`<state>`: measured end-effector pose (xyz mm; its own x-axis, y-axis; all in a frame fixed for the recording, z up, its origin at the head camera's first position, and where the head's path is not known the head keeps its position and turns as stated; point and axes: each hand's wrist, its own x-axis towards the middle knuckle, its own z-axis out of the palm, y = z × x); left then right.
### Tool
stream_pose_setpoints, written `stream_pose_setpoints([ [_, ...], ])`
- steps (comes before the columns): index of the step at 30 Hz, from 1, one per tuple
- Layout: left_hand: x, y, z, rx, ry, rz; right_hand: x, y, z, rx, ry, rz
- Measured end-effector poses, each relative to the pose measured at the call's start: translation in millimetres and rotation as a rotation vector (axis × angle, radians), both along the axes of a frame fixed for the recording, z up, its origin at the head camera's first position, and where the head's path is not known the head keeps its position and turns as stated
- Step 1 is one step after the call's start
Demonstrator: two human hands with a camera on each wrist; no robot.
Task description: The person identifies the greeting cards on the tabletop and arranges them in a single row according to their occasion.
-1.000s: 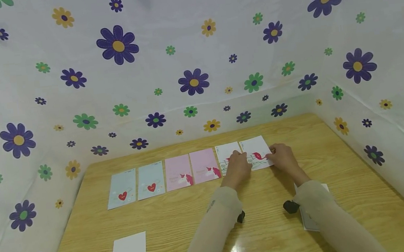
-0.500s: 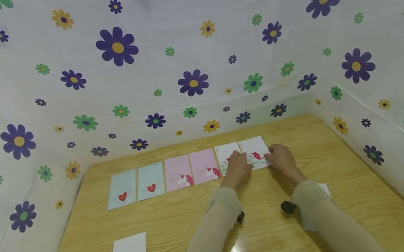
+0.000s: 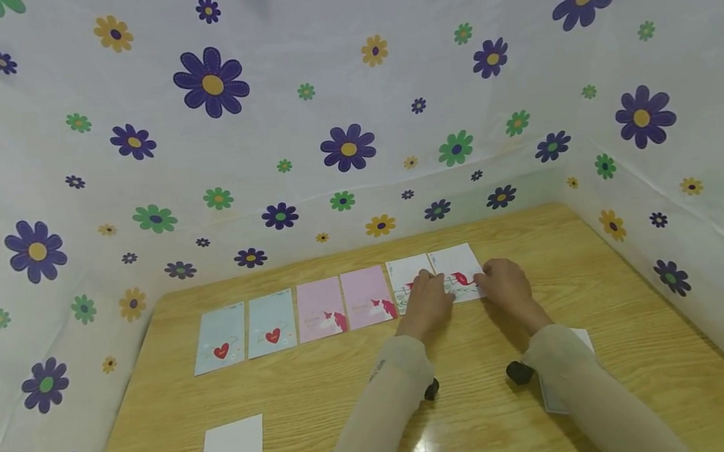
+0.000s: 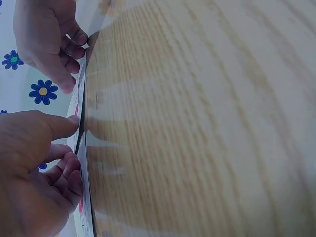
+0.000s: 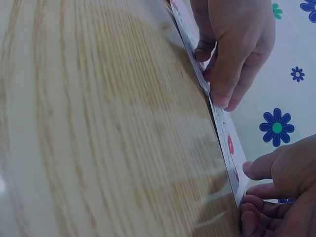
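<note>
Two white cards with red and green print lie side by side at the right end of a row in the head view: the left one (image 3: 405, 268) and the right one (image 3: 455, 260). My left hand (image 3: 427, 301) rests across their neighbouring edges, its thumb on the right card and its fingertips pressing the left one. My right hand (image 3: 508, 288) pinches the right card's outer edge between thumb and fingers. In the right wrist view, that card (image 5: 229, 136) lies nearly flat between both hands. The left hand covers part of the print.
Two pink unicorn cards (image 3: 367, 291) and two pale blue heart cards (image 3: 271, 315) continue the row leftward on the wooden table (image 3: 326, 397). A "Thank" card (image 3: 233, 449) lies at front left. Another card (image 3: 553, 397) is partly under the right sleeve (image 3: 585, 372). Flowered cloth (image 3: 299, 115) surrounds the table.
My right hand has shifted slightly left, and the right white card's near edge has slid a little toward the left card. My left hand has stayed almost still.
</note>
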<state>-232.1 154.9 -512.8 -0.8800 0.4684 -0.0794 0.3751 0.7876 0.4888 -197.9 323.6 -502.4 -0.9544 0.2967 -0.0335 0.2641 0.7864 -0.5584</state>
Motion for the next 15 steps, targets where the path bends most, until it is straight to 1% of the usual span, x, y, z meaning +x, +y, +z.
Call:
stream_pose_setpoints([
  [3, -0.4, -1.9, -1.1, 0.022, 0.039, -0.009, 1.6, 2.5, 0.8, -0.048, 0.016, 0.016],
  [5, 0.0, -3.3, -1.4, 0.043, 0.087, -0.013, 3.2, 4.8, 1.8, -0.072, 0.027, 0.034],
  [7, 0.3, -4.6, -1.7, 0.073, 0.139, -0.013, 6.4, 7.3, 4.1, -0.095, 0.029, 0.066],
  [9, 1.7, -6.0, -0.7, 0.118, 0.166, -0.007, 10.1, 11.0, 6.2, -0.108, 0.034, 0.09],
  [12, 4.6, -7.9, 1.2, 0.181, 0.174, -0.008, 17.5, 17.2, 11.2, -0.119, 0.036, 0.12],
  [15, 9.7, -9.4, 4.6, 0.228, 0.157, -0.014, 25.6, 24.2, 17.6, -0.12, 0.055, 0.146],
])
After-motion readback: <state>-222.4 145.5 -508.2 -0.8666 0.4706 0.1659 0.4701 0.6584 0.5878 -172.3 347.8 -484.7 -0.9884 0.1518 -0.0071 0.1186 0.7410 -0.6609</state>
